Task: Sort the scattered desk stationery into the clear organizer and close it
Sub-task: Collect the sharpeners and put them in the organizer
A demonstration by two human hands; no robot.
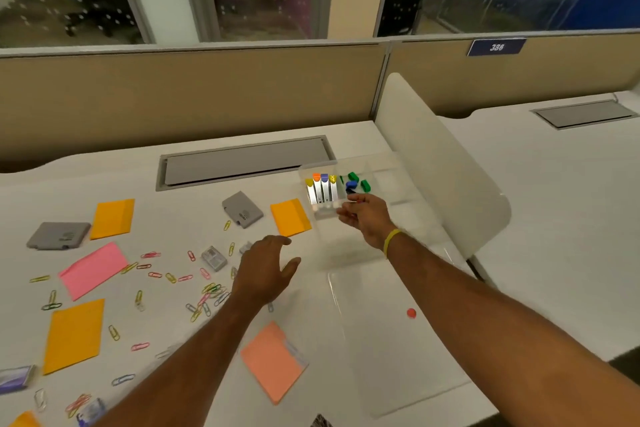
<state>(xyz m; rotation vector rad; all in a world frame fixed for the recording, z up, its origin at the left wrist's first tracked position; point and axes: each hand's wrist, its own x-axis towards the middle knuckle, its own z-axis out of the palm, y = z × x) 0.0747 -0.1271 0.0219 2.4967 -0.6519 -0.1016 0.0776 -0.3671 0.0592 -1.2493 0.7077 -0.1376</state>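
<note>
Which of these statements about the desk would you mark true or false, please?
1. The clear organizer is open. True.
2. All paper clips are already inside it. False: many lie scattered on the desk.
3. The left hand holds the pink note pad. False: its fingers are spread, holding nothing; the pad lies on the desk.
4. Inside the organizer lie green and blue pieces. True.
5. The right hand is at the organizer. True.

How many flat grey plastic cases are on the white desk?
2. One flat grey plastic case lies far left beside an orange pad; the other case sits mid-desk before the grey hatch. None seems hidden.
</note>
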